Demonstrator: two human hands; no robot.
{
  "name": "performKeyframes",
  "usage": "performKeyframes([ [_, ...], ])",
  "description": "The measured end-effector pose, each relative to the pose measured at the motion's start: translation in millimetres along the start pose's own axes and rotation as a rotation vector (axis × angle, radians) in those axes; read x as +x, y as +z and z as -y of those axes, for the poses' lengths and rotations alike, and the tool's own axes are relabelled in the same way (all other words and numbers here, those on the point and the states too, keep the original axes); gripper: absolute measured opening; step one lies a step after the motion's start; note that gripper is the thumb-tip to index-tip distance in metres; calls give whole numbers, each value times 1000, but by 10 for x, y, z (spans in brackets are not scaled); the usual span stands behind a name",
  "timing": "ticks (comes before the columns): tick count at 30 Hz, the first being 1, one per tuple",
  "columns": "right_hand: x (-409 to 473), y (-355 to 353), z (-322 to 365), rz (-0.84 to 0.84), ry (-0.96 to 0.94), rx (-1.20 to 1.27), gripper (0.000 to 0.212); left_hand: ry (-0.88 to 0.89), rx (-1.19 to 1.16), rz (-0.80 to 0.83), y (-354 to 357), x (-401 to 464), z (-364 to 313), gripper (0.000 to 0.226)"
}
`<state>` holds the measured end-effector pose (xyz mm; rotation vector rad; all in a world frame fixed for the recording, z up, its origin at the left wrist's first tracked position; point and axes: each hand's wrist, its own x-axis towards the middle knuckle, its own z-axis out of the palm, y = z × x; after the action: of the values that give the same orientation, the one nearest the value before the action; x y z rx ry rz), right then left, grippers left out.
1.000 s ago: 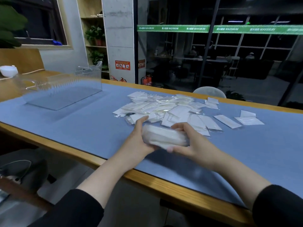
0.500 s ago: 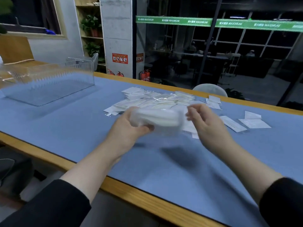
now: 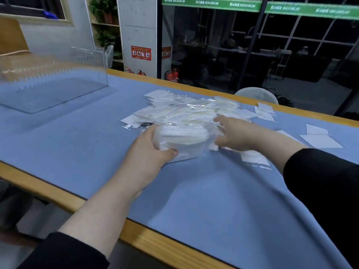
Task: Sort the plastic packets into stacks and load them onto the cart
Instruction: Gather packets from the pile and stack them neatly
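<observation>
Bare blue counter (image 3: 213, 200) near the person; scattered packets (image 3: 186, 111) behind, clear bin (image 3: 58, 78) far left

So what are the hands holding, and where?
Left hand grips the packet stack at its left end; right hand touches its right end, fingers spread.

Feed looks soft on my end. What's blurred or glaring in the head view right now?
Head view: the clear bin at far left is smeared by motion blur, its wall edge jagged; the stack of packets gripped by the left hand is soft, the right hand too; film on the loose packets glints; straight edges bow from the wide lens.
</observation>
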<state>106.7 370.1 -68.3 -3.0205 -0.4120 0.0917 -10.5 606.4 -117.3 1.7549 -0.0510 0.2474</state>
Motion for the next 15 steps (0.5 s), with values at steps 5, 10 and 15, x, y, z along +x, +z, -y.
performKeyframes([
  [5,-11,188,57,-343,-83,-182,26,4,-12,-1,11,7,-17,45],
  [10,-127,13,1,-574,3,128,15,11,-55,-14,15,-21,-36,52],
  [15,-652,-372,-199,-704,65,958,14,-12,-124,15,7,-86,-149,55],
])
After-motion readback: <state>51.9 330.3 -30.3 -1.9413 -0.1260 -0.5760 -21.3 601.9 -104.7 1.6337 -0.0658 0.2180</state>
